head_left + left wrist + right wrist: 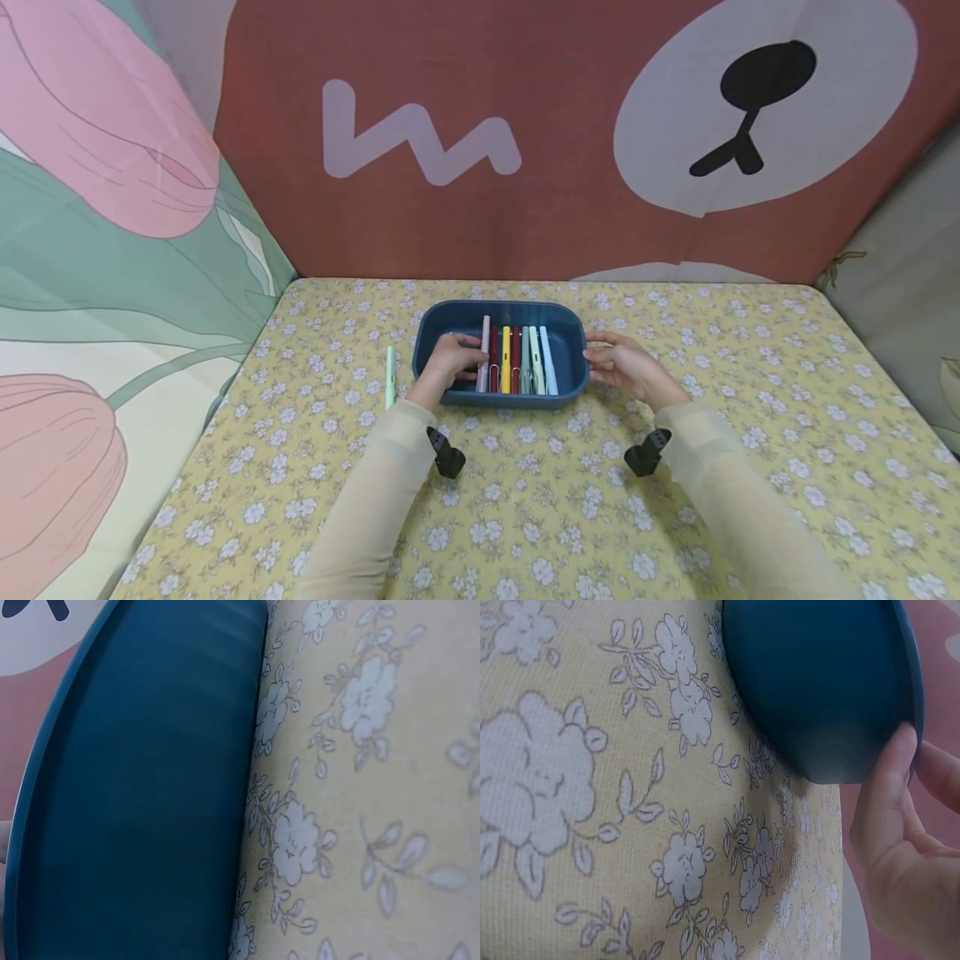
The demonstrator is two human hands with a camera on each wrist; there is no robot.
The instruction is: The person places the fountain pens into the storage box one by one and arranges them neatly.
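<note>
A dark blue rectangular box [501, 401] lies on the table with several capped pens side by side inside it. My left hand [452, 358] reaches in over the box's left end, fingertips at a pale pink pen [483, 354], the leftmost of the row, which they pinch. To its right are a dark red pen, a yellow pen [506, 358], another dark red one, then grey-green, pale green and light blue pens [548, 360]. My right hand [626, 365] grips the right end of the box by its rim; the right wrist view shows the thumb [896, 754] against the wall.
A mint green pen [390, 375] lies on the flowered tablecloth [517, 508], left of the box by my left wrist. Behind the table hangs a red-brown printed cloth [420, 225]. Another printed cloth [150, 275] borders the left side.
</note>
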